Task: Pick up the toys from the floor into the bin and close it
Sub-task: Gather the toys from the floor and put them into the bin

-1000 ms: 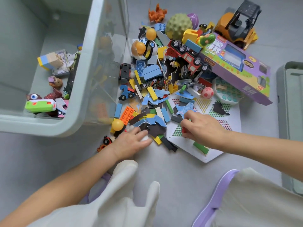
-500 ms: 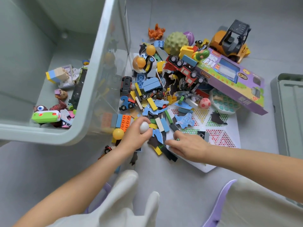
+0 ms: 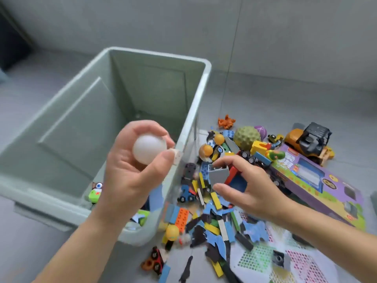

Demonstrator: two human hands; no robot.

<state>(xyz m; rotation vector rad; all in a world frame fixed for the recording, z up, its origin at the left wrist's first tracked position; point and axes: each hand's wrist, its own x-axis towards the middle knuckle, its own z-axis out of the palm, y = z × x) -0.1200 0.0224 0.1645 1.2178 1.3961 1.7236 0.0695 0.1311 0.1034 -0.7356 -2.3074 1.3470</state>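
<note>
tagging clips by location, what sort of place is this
Probably a room at home, likely a child's play area: a heap of toys on a grey floor, a green bin beside them, and a plain wall behind.

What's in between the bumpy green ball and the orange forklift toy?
In the head view, a purple ball and a small yellow toy vehicle lie between the bumpy green ball and the orange forklift.
</note>
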